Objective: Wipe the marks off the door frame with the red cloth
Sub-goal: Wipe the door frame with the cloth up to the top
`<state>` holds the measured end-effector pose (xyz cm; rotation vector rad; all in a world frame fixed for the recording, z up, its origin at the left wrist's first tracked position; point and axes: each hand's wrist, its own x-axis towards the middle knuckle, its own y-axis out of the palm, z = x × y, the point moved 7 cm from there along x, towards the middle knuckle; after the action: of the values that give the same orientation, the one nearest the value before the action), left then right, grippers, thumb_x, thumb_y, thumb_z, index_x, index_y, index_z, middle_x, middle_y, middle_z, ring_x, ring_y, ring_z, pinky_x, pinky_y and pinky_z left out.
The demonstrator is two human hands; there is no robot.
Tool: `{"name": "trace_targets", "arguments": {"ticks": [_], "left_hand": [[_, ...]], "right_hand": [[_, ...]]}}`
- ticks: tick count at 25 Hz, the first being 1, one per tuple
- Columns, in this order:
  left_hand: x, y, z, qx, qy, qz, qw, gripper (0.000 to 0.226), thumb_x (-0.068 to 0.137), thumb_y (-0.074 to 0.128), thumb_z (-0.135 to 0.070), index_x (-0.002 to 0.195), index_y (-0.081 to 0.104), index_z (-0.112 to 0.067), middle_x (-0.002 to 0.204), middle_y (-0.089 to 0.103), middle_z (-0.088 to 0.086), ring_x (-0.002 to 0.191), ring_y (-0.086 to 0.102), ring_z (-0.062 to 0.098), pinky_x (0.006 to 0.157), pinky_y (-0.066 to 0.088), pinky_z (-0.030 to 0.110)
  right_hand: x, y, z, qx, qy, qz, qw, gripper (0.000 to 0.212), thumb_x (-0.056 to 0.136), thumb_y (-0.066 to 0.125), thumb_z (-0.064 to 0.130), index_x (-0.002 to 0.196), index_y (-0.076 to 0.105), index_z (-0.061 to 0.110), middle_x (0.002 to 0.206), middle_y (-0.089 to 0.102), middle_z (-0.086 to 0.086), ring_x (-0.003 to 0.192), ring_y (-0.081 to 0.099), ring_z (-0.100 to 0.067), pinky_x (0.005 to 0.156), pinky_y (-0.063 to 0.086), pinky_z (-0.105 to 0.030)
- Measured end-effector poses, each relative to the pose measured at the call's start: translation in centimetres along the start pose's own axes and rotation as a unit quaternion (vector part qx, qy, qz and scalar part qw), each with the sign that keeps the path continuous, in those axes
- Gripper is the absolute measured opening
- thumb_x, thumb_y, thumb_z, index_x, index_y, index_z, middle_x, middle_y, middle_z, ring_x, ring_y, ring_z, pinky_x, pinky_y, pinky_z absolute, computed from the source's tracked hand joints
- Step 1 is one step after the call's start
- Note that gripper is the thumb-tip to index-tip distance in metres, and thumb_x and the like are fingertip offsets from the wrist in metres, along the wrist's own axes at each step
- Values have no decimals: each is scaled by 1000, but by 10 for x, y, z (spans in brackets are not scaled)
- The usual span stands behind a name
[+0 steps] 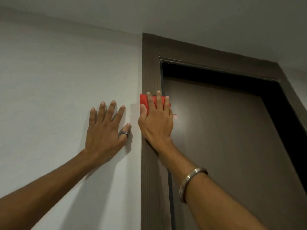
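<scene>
A dark brown wooden door frame point(150, 67) runs up the middle and across the top right. My right hand point(156, 121) presses a folded red cloth point(143, 101) flat against the frame's left upright, a little below the top corner. Most of the cloth is hidden under my fingers. My left hand point(106, 128) lies flat on the white wall point(66, 72) just left of the frame, fingers spread, a ring on the thumb, holding nothing. I cannot make out any marks on the frame.
A brown door point(224, 138) fills the frame to the right of my right hand. The white ceiling point(182, 14) meets the wall just above the frame's top corner. A metal bangle point(189, 181) sits on my right wrist.
</scene>
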<state>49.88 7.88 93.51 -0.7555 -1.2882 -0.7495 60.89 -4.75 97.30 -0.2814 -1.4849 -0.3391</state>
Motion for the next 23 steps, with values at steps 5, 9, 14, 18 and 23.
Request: {"name": "trace_targets", "arguments": {"ticks": [5,9,14,18,23], "left_hand": [[13,-1,1,-1,-13,7,1000,85,92,1,-67,168,2,-28,177,-7,5,163,-14,29,132,-12,50],[18,-2,-4,-5,-6,9,1000,88,89,-3,-68,168,0,-30,177,-8,4,162,-16,27,132,-13,50],[24,-4,-4,-23,2,-7,1000,86,88,-1,-69,166,2,-32,177,-5,4,162,-17,26,132,-13,50],[26,-1,-3,1,7,-5,1000,80,94,5,-67,167,0,-35,177,-7,2,162,-19,25,132,-14,47],[23,-1,-1,-5,-1,-12,1000,86,87,-6,-72,165,-5,-39,176,-13,-3,161,-22,21,133,-12,45]], "right_hand": [[41,-1,3,13,21,-6,1000,61,109,25,54,166,18,31,177,11,-3,164,6,-35,130,17,-62],[62,-2,1,24,11,11,1000,61,109,26,55,165,20,32,177,12,-2,164,7,-35,129,18,-64],[93,1,28,-37,-105,31,993,57,109,30,52,163,24,34,176,15,-4,164,9,-36,129,13,-65],[134,0,27,-20,-68,14,997,57,109,31,50,162,28,32,174,19,-6,163,11,-37,127,14,-63],[192,-9,33,-21,-92,40,995,56,110,32,48,163,27,29,175,19,-5,163,11,-36,127,15,-64]]}}
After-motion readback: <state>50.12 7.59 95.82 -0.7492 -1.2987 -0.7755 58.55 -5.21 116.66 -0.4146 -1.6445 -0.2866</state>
